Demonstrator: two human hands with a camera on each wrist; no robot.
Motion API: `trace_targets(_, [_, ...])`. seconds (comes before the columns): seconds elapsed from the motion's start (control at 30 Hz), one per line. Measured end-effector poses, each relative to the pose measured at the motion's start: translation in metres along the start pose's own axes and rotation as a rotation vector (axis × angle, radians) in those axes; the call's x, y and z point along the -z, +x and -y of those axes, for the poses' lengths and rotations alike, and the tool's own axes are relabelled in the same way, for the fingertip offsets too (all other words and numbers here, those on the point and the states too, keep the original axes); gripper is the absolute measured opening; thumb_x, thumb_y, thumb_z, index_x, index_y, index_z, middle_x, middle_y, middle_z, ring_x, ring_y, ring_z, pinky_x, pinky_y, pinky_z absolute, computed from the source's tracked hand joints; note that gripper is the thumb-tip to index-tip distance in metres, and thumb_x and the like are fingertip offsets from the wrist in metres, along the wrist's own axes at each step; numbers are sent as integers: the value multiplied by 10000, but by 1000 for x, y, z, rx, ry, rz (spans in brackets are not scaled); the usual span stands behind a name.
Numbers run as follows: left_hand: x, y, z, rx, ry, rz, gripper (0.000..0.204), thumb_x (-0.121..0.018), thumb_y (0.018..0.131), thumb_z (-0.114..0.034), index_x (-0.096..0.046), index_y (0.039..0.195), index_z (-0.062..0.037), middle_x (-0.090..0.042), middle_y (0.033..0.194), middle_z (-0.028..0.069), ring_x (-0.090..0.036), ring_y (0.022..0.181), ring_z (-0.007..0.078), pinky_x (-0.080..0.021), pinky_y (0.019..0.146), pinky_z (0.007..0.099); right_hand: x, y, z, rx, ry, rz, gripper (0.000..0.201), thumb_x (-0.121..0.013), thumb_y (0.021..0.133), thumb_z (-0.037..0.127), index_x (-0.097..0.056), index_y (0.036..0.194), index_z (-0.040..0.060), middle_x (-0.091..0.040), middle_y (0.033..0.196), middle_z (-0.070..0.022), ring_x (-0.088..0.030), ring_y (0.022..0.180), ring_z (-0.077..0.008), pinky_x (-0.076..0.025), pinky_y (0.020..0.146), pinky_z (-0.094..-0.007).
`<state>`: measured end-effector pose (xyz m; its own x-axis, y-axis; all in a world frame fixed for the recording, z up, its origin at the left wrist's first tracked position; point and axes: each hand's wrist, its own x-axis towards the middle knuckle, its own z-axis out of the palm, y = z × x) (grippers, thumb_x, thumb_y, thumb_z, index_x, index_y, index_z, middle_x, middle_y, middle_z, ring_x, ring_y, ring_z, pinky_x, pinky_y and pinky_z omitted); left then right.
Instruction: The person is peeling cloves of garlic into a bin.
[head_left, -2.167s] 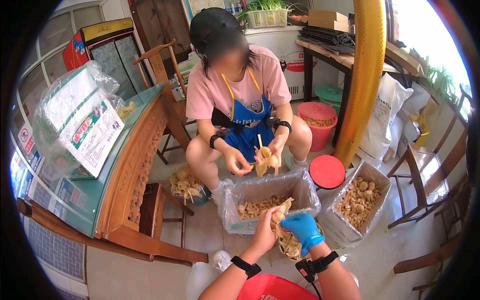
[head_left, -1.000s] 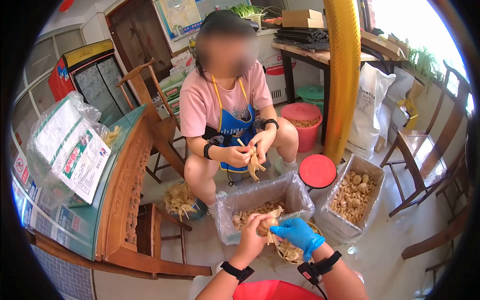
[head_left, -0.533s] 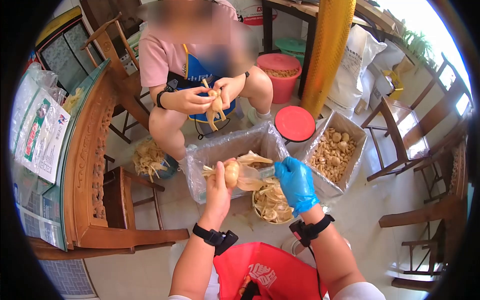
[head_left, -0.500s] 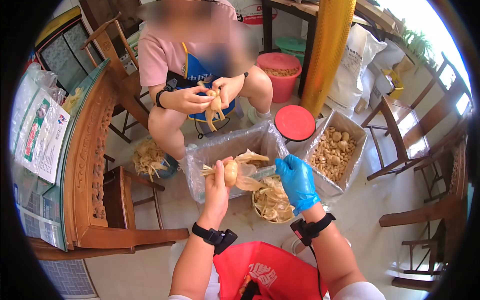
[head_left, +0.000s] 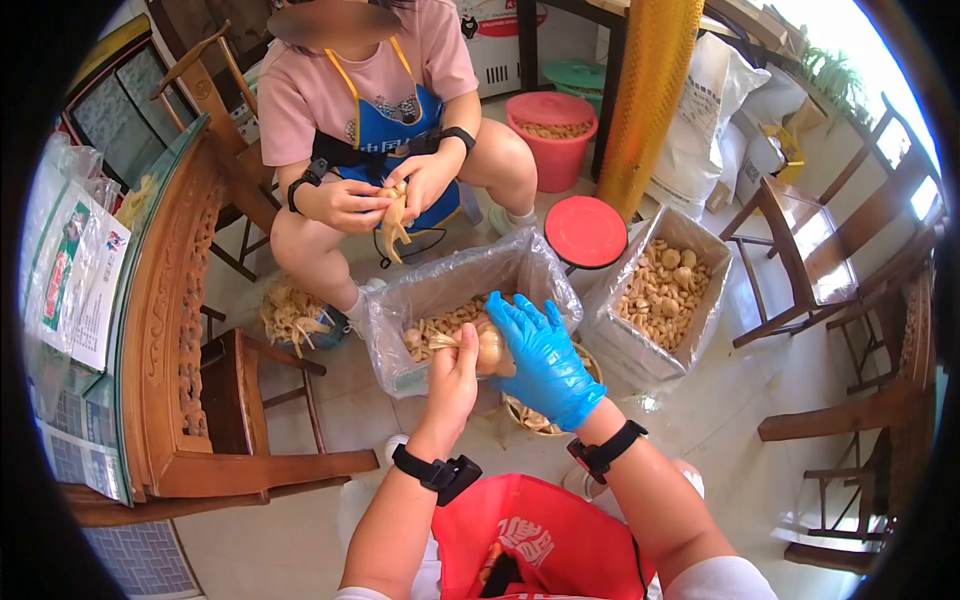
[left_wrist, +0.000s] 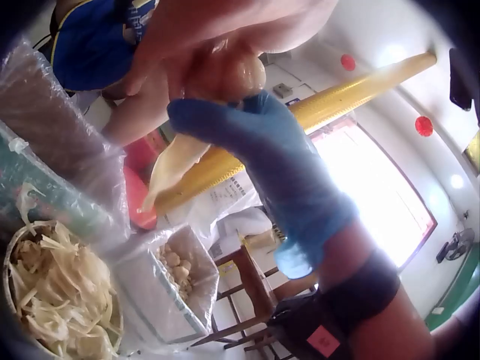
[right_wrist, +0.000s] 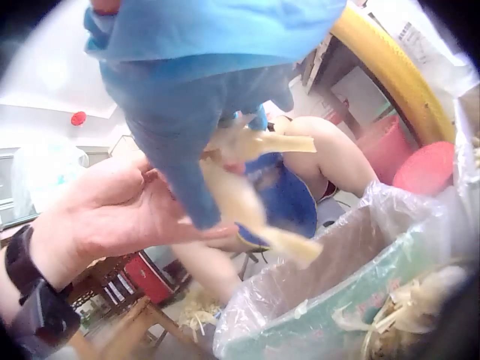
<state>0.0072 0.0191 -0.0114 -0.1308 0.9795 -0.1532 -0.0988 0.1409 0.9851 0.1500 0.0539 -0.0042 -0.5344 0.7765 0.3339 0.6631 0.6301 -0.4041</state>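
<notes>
I have bare left hand (head_left: 452,388) gripping round tan garlic bulb (head_left: 490,350) above near edge of plastic-lined rectangular carton (head_left: 510,268), probably to steady it for blue-gloved right hand (head_left: 545,365): fingers spread alongside, whether pinching I can't tell.

Head: downward; wrist views: seemingly close
</notes>
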Motion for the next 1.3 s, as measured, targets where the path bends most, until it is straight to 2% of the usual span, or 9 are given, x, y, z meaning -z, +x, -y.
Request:
trace_targets(0.13, [-13, 1, 13, -209, 139, -28, 489, -371, 1008, -378, -569, 1174, 38, -637, 992, 71, -571, 918, 113, -444, 833, 255, -11, 2, -7, -123, 145, -26, 613, -714, 725, 170, -443, 1257, 36, -524, 1222, -174, -489, 1157, -354, -335, 1004, -491])
trace_targets(0.3, [-6, 5, 14, -178, 181, 8, 490, -346, 1014, -372, -552, 1207, 28, -636, 1057, 106, -578, 976, 148, -437, 884, 286, -32, 3, -9, -289, 552, 27, 391, -695, 735, 161, -539, 1066, 23, -618, 976, -207, -587, 921, -388, -471, 780, -443])
trace_targets(0.5, [-13, 2, 17, -361, 369, -41, 572, -734, 791, -373, -495, 1151, 2, -529, 1177, 158, -537, 1054, 259, -437, 890, 343, -35, 2, -9, -275, 442, -47, 244, -691, 753, 172, -591, 925, 32, -636, 860, -197, -604, 808, -389, -494, 682, -399])
trace_targets(0.83, [-1, 2, 2, -265, 596, -61, 526, -785, 736, -341, -549, 1056, 4, -566, 1059, 128, -580, 924, 239, -476, 812, 345, -29, 2, -12, -249, 367, 131, 325, -680, 767, 264, -586, 971, 30, -636, 910, -204, -601, 875, -399, -495, 729, -429])
trace_targets(1.0, [3, 2, 0, -541, 1013, -348, 479, -809, 679, -311, -586, 1010, -46, -555, 969, 101, -594, 849, 301, -495, 746, 374, -18, -10, -17, -414, 531, -77, 342, -673, 784, 249, -604, 1028, 21, -634, 901, -221, -603, 859, -406, -482, 735, -437])
trace_targets(1.07, [-1, 0, 3, -456, 1025, -383, 423, -775, 705, -341, -607, 973, -61, -542, 940, 102, -594, 834, 314, -497, 704, 392, -16, -12, -20, -400, 587, -13, 339, -656, 807, 282, -607, 995, 5, -629, 872, -230, -608, 834, -397, -475, 723, -436])
trace_targets(1.13, [-2, 0, 1, -456, 1082, -349, 532, -719, 730, -436, -575, 1022, -15, -526, 955, 116, -590, 824, 320, -490, 660, 405, -15, -10, -19, -368, 660, 37, 353, -638, 831, 315, -610, 962, -11, -625, 843, -239, -613, 809, -388, -467, 711, -434])
trace_targets(1.2, [0, 1, 6, -458, 1011, -305, 409, -749, 726, -342, -591, 963, -49, -533, 959, 119, -584, 829, 335, -493, 700, 399, -8, -5, -15, -586, 749, 31, 458, -585, 864, 429, -620, 880, -28, -609, 765, -250, -611, 738, -374, -456, 674, -427])
trace_targets(1.3, [-1, 2, 10, -509, 928, -180, 496, -780, 681, -226, -513, 1062, -53, -537, 1025, 137, -571, 927, 339, -485, 760, 393, 10, 4, -5, -577, 613, 118, 552, -545, 869, 518, -628, 831, -26, -605, 730, -248, -597, 693, -369, -450, 643, -424])
